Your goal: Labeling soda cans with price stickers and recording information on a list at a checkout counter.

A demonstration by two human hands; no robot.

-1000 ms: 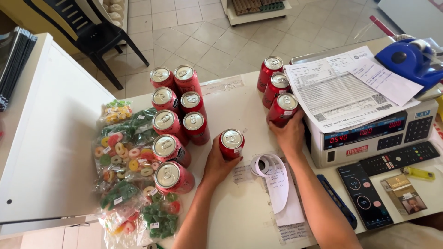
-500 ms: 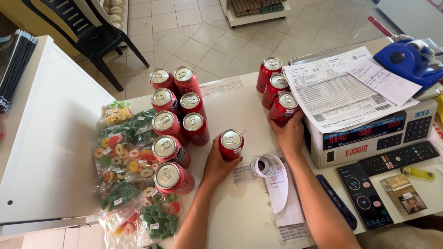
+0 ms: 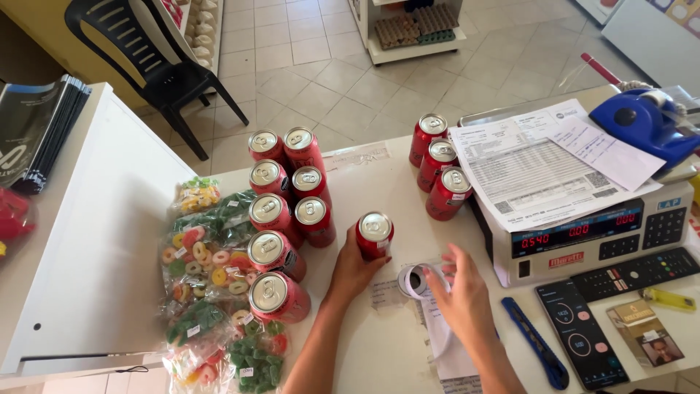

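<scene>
on counter [image 3: 379, 182] | left hand [image 3: 355, 268] grips can [image 3: 375, 235] | scale [image 3: 590, 237] right

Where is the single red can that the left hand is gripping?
In the head view, the single red can stands mid-counter in the left hand, between the can cluster and the scale.

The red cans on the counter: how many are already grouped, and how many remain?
Eight red cans stand grouped beside the candy bags. The left hand holds one can apart from the group. Three cans wait by the scale. The right hand hovers, empty, over the receipt roll.
</scene>
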